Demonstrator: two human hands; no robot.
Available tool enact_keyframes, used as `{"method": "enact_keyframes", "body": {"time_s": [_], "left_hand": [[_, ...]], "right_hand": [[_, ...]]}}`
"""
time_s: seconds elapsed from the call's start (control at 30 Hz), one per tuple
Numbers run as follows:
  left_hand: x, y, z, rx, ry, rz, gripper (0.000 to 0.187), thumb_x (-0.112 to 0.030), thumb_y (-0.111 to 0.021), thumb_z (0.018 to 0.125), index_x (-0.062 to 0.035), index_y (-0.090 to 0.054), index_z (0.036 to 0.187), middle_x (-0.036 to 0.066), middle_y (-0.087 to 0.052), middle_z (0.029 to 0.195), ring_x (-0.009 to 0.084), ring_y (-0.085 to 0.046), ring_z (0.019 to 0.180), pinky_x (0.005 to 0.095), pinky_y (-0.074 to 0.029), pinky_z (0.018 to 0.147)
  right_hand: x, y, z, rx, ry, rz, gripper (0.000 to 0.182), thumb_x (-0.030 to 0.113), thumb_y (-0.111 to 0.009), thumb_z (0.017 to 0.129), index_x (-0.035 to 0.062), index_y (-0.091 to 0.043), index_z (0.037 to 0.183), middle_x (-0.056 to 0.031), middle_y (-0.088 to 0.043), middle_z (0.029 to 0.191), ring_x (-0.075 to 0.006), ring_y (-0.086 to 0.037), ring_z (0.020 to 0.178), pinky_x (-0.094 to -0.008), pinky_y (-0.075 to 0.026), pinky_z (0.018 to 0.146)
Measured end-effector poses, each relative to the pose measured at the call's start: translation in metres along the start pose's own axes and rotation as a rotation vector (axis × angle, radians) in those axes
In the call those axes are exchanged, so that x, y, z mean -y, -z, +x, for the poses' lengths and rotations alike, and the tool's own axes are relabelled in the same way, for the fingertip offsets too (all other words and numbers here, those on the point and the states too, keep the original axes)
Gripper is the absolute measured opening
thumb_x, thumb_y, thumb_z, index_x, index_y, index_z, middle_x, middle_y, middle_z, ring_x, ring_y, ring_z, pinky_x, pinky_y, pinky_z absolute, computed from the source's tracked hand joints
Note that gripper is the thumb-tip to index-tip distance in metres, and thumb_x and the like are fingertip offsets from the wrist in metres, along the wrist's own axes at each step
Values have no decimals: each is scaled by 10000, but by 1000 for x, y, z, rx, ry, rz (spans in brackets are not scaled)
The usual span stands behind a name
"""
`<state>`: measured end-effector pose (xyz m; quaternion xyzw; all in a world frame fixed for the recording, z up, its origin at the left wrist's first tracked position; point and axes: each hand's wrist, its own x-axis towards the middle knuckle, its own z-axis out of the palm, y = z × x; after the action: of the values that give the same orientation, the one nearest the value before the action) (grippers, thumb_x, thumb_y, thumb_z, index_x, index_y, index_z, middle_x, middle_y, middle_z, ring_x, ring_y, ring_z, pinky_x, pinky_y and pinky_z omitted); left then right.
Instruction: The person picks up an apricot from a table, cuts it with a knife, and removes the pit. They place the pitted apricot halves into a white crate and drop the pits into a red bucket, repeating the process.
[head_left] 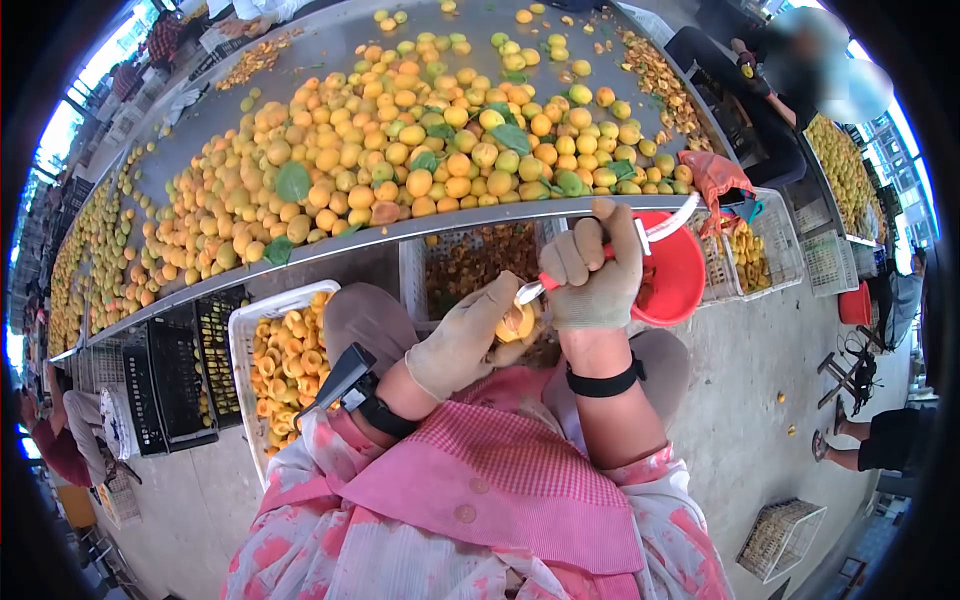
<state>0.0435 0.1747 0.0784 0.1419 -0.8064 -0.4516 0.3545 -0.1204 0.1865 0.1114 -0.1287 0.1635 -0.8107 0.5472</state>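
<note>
In my left hand (468, 338), gloved in beige, is an apricot (515, 322) cut open, its orange flesh facing up. My right hand (597, 268), also gloved, is wrapped round a red-handled pitting tool (547, 283). The tool's short metal tip (528, 294) points left, right at the apricot's upper edge. A white curved piece (675, 222) sticks out on the other side of the right fist. Both hands are close together over my lap, just in front of the metal table's edge (420, 224).
Whole apricots (380, 140) with green leaves cover the table. A white crate (240, 345) of apricot halves (288, 365) stands left, black crates (170, 375) beyond it. A red bucket (683, 275) is at right, near a crate (790, 240). A person (765, 90) sits across the table.
</note>
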Motion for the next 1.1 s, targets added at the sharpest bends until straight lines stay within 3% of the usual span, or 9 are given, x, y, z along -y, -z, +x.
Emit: {"method": "enact_keyframes", "body": {"time_s": [0.1, 0.17, 0.2, 0.3, 0.37, 0.63, 0.8, 1.03, 1.1], "left_hand": [[1, 16, 7, -12, 404, -169, 157, 24, -507, 927, 12, -483, 1081, 52, -544, 808, 178, -528, 700, 293, -459, 682], [13, 17, 8, -321, 375, -66, 147, -118, -460, 1003, -3, -552, 992, 86, -537, 771, 202, -521, 692, 306, -451, 687], [12, 17, 9, -366, 298, 14, 298, -255, -408, 1039, -16, -576, 977, 111, -534, 746, 212, -523, 677, 320, -443, 651], [10, 10, 16, -461, 135, 254, 335, -328, -463, 1017, -21, -551, 916, 137, -541, 726, 314, -555, 652, 401, -436, 592], [2, 8, 16, -421, 255, 178, 326, -333, -516, 979, -18, -552, 900, 180, -567, 767, 384, -569, 698, 433, -450, 608], [2, 8, 11, -378, 120, 550, 447, -476, -496, 952, -37, -574, 980, 193, -591, 818, 412, -602, 724, 462, -472, 581], [6, 10, -2, -275, 146, 648, 461, -509, -555, 904, -51, -566, 949, 157, -575, 805, 379, -600, 681, 451, -463, 543], [3, 14, -13, -214, 99, 707, 415, -433, -673, 789, -54, -573, 921, 137, -579, 800, 354, -602, 656, 438, -466, 532], [1, 16, -13, -203, 98, 694, 402, -386, -697, 748, -51, -575, 934, 143, -577, 799, 362, -601, 662, 447, -466, 543]], "right_hand": [[10, -11, -2, -186, 162, -273, 269, 312, -474, 1016, 88, -618, 983, 38, -330, 531, -101, -293, 388, -267, -282, 402], [11, -12, -12, -255, 60, -665, 254, 292, -551, 968, 48, -602, 1010, 15, -441, 557, -106, -416, 406, -269, -339, 384], [5, -6, -14, -224, -29, -765, 242, 274, -576, 958, 45, -595, 1035, 7, -480, 581, -101, -442, 415, -256, -349, 382], [-16, -9, -31, -194, -321, -929, 259, 218, -611, 940, 45, -570, 1130, -20, -578, 665, -86, -513, 448, -216, -396, 388], [-37, 24, -33, 5, -329, -913, 315, 219, -583, 942, 41, -547, 1199, -41, -624, 731, -101, -553, 470, -222, -441, 408], [-9, 5, -30, 43, -627, -917, 351, 290, -613, 906, 45, -609, 1157, -41, -640, 733, -115, -556, 501, -233, -432, 417], [-9, 14, -30, 162, -597, -1034, 350, 313, -651, 881, 50, -660, 1112, -28, -646, 752, -111, -604, 587, -228, -443, 438], [-8, 25, -30, 857, 5, -1480, 229, 199, -637, 893, 63, -673, 1074, 15, -599, 771, -82, -587, 625, -222, -448, 485], [-15, 31, -31, 454, -506, -1137, 206, 194, -651, 891, 56, -671, 1043, 18, -588, 752, -72, -552, 586, -219, -408, 472]]}}
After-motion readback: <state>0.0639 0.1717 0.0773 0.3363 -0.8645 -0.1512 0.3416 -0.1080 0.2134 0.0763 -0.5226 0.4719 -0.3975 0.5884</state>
